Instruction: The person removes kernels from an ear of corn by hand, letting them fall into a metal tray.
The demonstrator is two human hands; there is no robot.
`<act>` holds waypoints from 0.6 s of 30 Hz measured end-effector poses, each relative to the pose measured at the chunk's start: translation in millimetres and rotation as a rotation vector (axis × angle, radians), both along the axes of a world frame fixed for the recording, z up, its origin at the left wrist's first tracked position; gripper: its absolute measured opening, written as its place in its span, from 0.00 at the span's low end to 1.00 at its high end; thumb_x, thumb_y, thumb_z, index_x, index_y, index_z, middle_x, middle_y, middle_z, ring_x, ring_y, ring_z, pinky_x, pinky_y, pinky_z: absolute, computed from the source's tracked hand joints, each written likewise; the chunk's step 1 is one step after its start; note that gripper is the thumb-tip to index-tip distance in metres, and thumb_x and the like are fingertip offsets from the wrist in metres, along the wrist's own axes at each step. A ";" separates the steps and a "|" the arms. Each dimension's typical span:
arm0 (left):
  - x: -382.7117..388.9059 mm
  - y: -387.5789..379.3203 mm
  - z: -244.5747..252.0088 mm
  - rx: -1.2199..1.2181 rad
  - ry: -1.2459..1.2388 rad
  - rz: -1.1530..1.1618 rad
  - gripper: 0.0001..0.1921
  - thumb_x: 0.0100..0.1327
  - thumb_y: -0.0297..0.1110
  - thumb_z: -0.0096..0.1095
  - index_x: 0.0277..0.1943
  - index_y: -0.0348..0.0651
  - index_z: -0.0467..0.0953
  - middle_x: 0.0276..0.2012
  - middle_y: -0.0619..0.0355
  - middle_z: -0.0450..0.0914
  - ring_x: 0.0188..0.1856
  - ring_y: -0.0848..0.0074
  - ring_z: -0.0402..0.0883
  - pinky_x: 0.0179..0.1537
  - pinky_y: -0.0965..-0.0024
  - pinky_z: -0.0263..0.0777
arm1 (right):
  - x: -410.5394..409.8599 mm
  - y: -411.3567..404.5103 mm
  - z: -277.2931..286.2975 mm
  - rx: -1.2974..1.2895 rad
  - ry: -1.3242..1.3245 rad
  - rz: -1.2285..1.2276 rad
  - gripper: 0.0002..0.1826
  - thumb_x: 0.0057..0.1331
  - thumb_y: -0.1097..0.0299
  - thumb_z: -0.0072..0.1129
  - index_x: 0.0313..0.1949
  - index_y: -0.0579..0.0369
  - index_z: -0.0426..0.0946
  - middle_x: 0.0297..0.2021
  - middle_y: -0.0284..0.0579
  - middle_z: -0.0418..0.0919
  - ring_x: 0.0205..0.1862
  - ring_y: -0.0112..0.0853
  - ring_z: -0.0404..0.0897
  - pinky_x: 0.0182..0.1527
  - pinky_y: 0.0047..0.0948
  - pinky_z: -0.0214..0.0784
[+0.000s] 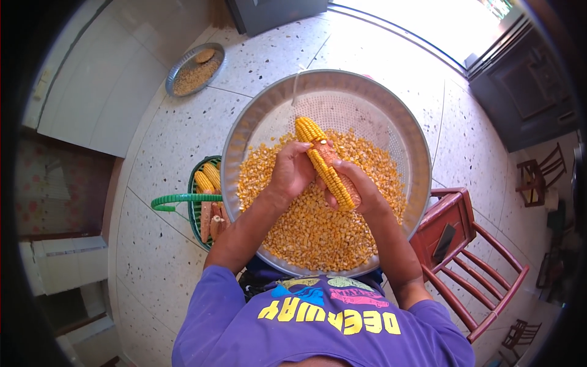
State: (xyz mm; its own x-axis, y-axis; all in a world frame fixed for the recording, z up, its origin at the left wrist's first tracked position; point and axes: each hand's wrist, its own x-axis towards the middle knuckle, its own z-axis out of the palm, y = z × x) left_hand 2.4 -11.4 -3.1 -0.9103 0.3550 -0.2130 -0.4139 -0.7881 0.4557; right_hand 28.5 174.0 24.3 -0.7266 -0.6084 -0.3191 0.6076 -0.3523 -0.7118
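Both hands hold one ear of dried yellow corn [328, 169] above a wide round metal sieve pan [409, 137]. Its upper end keeps full rows of kernels, while bare reddish cob shows along part of the length. My left hand [293, 169] grips the ear near its middle, thumb against the kernels. The lower part is in my right hand [360, 186], with the thumb on the bare cob; some fingers are hidden behind the ear. Loose corn kernels [316, 238] cover much of the perforated pan bottom below. A loose kernel rests on the ear near my left thumb.
Left of the pan stands a green basket [191, 215] holding unshelled corn ears [211, 174] and bare cobs [206, 220]. A metal tray [172, 80] of grain lies on the speckled floor at upper left. A red wooden chair [451, 211] with a phone [444, 243] stands at right.
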 end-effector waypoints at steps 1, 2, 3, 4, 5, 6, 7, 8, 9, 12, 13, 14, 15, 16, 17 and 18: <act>-0.8 -0.6 -4.0 0.014 0.003 -0.021 0.24 0.66 0.41 0.58 0.59 0.32 0.72 0.52 0.45 0.82 0.55 0.59 0.81 0.63 0.53 0.72 | -0.9 1.8 -3.5 0.000 0.003 -0.001 0.26 0.77 0.50 0.43 0.57 0.61 0.72 0.32 0.47 0.81 0.21 0.30 0.81 0.21 0.25 0.74; -1.4 -1.8 -8.0 0.014 0.005 -0.022 0.24 0.66 0.41 0.58 0.59 0.32 0.72 0.52 0.45 0.82 0.55 0.59 0.81 0.63 0.53 0.72 | -2.1 3.4 -6.6 -0.045 -0.031 0.000 0.25 0.77 0.50 0.43 0.57 0.61 0.73 0.32 0.47 0.81 0.21 0.30 0.81 0.20 0.25 0.74; -1.3 -3.3 -9.5 -0.024 0.018 -0.044 0.23 0.68 0.40 0.58 0.59 0.32 0.72 0.52 0.46 0.83 0.55 0.60 0.82 0.63 0.54 0.72 | -3.0 3.7 -8.0 -0.090 -0.067 0.001 0.25 0.77 0.50 0.43 0.56 0.62 0.73 0.32 0.48 0.82 0.21 0.30 0.81 0.20 0.25 0.75; -1.3 -4.0 -11.2 -0.062 0.032 -0.066 0.23 0.69 0.40 0.59 0.60 0.32 0.72 0.52 0.47 0.83 0.55 0.61 0.82 0.63 0.55 0.72 | -3.4 3.7 -8.9 -0.091 -0.067 0.000 0.25 0.77 0.50 0.43 0.56 0.62 0.73 0.32 0.48 0.82 0.21 0.30 0.81 0.20 0.25 0.75; -0.6 -3.5 -13.2 -0.062 0.030 -0.067 0.23 0.69 0.40 0.59 0.60 0.32 0.72 0.52 0.47 0.83 0.55 0.61 0.82 0.63 0.55 0.72 | -3.7 3.3 -9.0 -0.068 -0.044 0.005 0.25 0.77 0.50 0.44 0.56 0.62 0.73 0.32 0.48 0.82 0.21 0.30 0.81 0.20 0.25 0.75; 0.5 -1.2 -9.3 -0.074 0.038 -0.035 0.21 0.69 0.38 0.60 0.59 0.32 0.73 0.51 0.49 0.83 0.54 0.63 0.82 0.62 0.56 0.73 | -4.1 3.5 -8.6 -0.044 -0.020 0.008 0.25 0.77 0.50 0.44 0.56 0.62 0.73 0.32 0.48 0.82 0.21 0.30 0.82 0.19 0.24 0.76; 0.9 0.3 -7.4 -0.085 0.046 -0.003 0.19 0.70 0.36 0.61 0.58 0.32 0.75 0.50 0.50 0.83 0.53 0.64 0.82 0.61 0.57 0.74 | -4.7 4.1 -7.8 -0.044 -0.021 0.006 0.25 0.77 0.50 0.44 0.56 0.62 0.73 0.32 0.48 0.82 0.21 0.30 0.82 0.19 0.24 0.76; 0.2 0.4 -7.7 -0.085 0.044 -0.005 0.19 0.70 0.36 0.61 0.58 0.32 0.75 0.50 0.50 0.83 0.53 0.64 0.82 0.61 0.57 0.74 | -5.3 4.8 -6.9 -0.031 0.007 0.024 0.25 0.77 0.50 0.45 0.56 0.62 0.72 0.32 0.48 0.81 0.21 0.31 0.82 0.20 0.24 0.76; 0.2 -0.3 -7.7 -0.095 0.032 0.000 0.18 0.70 0.34 0.63 0.57 0.33 0.75 0.49 0.51 0.83 0.52 0.66 0.83 0.60 0.57 0.75 | -5.1 5.3 -6.2 -0.019 0.035 0.043 0.25 0.77 0.50 0.46 0.56 0.62 0.72 0.32 0.48 0.81 0.21 0.31 0.82 0.20 0.24 0.76; -1.2 -2.9 -12.0 -0.127 -0.001 0.005 0.17 0.69 0.33 0.66 0.56 0.34 0.75 0.47 0.52 0.83 0.50 0.67 0.83 0.58 0.58 0.76 | -4.6 0.3 -9.5 0.070 0.046 0.068 0.23 0.76 0.51 0.50 0.55 0.61 0.70 0.32 0.45 0.81 0.22 0.32 0.82 0.21 0.27 0.77; -1.7 -3.7 -13.9 -0.150 -0.020 0.005 0.17 0.68 0.33 0.67 0.55 0.35 0.76 0.46 0.52 0.83 0.49 0.67 0.83 0.57 0.59 0.77 | -4.6 -0.4 -10.2 0.071 0.046 0.070 0.23 0.76 0.51 0.50 0.55 0.61 0.70 0.32 0.45 0.81 0.22 0.32 0.82 0.21 0.27 0.77; -1.8 -4.5 -15.6 -0.149 -0.019 0.007 0.17 0.68 0.33 0.67 0.55 0.35 0.76 0.46 0.52 0.83 0.49 0.67 0.83 0.57 0.59 0.77 | -4.2 -1.1 -10.8 0.076 0.042 0.070 0.23 0.76 0.51 0.51 0.56 0.61 0.70 0.33 0.45 0.80 0.22 0.32 0.82 0.21 0.28 0.77; -2.1 -4.2 -14.1 -0.178 -0.010 -0.023 0.17 0.68 0.34 0.68 0.55 0.36 0.75 0.46 0.52 0.83 0.48 0.67 0.83 0.57 0.59 0.77 | -4.1 -1.5 -11.6 0.082 0.037 0.069 0.24 0.76 0.51 0.51 0.56 0.61 0.70 0.33 0.45 0.80 0.23 0.32 0.82 0.22 0.28 0.78; -2.3 -3.8 -12.4 -0.207 0.000 -0.053 0.17 0.68 0.36 0.68 0.54 0.36 0.75 0.45 0.52 0.83 0.48 0.67 0.83 0.56 0.60 0.78 | -4.2 -1.4 -12.3 0.082 0.038 0.070 0.24 0.76 0.51 0.51 0.56 0.61 0.70 0.33 0.45 0.80 0.23 0.32 0.82 0.22 0.28 0.78; -1.9 -3.0 -10.7 -0.206 0.002 -0.051 0.17 0.68 0.36 0.68 0.54 0.36 0.75 0.45 0.52 0.83 0.48 0.67 0.83 0.56 0.60 0.78 | -4.4 -1.0 -12.9 0.107 0.059 0.074 0.24 0.76 0.51 0.51 0.57 0.62 0.70 0.34 0.45 0.79 0.24 0.31 0.82 0.24 0.29 0.78; -0.4 -0.3 -2.5 -0.165 -0.017 -0.029 0.17 0.68 0.36 0.70 0.53 0.36 0.75 0.43 0.52 0.83 0.47 0.68 0.83 0.55 0.60 0.78 | -3.9 -0.6 -13.0 0.132 0.078 0.076 0.25 0.76 0.51 0.51 0.58 0.62 0.69 0.35 0.45 0.79 0.25 0.31 0.82 0.25 0.29 0.79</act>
